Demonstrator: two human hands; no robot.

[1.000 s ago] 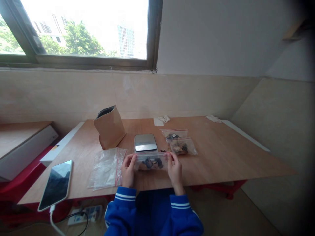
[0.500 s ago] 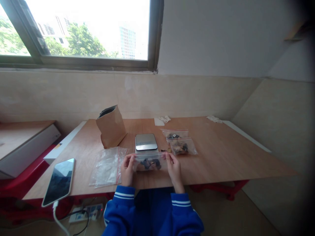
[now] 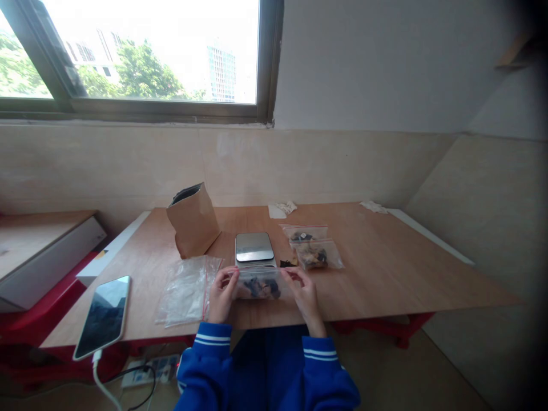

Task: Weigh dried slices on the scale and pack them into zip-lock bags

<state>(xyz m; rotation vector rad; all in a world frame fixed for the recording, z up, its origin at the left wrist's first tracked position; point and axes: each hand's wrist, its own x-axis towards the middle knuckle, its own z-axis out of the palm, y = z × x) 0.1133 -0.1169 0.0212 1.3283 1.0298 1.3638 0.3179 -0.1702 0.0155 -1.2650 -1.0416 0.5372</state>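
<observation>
A clear zip bag (image 3: pixel 259 285) with dark and tan dried pieces inside hangs between my hands near the table's front edge. My left hand (image 3: pixel 223 291) pinches its upper left corner. My right hand (image 3: pixel 302 291) has its thumb and fingers closed on the upper right part of the bag, along the zip strip. Just behind the bag sits a kitchen scale (image 3: pixel 254 248) with a bare metal plate; its front is partly hidden by the bag. A few dark scraps (image 3: pixel 288 263) lie beside the scale.
Two filled zip bags (image 3: pixel 319 254) lie right of the scale. Flat unfilled zip bags (image 3: pixel 187 291) are left of my hands. An opened brown paper bag (image 3: pixel 194 222) stands behind them. A phone (image 3: pixel 104 317) on a cable juts over the table's front left edge.
My right thumb and fingers have shifted left along the top of the bag, and the right wrist has angled outward. My left hand keeps its pinch at the corner.
</observation>
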